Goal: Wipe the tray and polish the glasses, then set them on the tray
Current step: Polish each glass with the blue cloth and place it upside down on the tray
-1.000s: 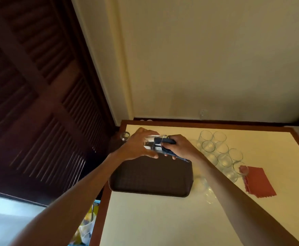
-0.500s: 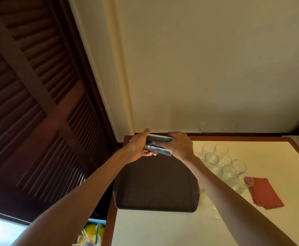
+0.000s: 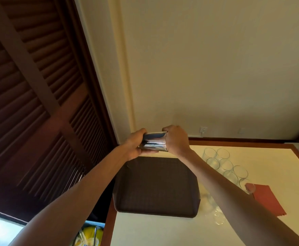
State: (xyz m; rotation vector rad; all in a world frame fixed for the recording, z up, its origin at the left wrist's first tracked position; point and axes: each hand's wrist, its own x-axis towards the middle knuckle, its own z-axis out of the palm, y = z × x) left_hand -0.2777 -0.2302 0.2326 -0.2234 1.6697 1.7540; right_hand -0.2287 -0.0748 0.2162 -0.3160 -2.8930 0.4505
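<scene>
Since the earlier frame, the right hand (image 3: 176,139) has shifted to clasp the mouth of the glass (image 3: 154,141), exposing its side. The glass lies level above the far edge of the tray (image 3: 155,187), long axis left-right, mouth pointing right. The left hand (image 3: 134,146) grips its base.

Glass (image 3: 154,142) sideways midair, brown tray (image 3: 155,185) — glasses (image 3: 223,164) beside

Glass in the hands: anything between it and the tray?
Nothing visible does. The glass, gripped sideways by the left hand and the right hand, hangs above the far edge of the tray. The other glasses stand on the table, right of the tray.
</scene>
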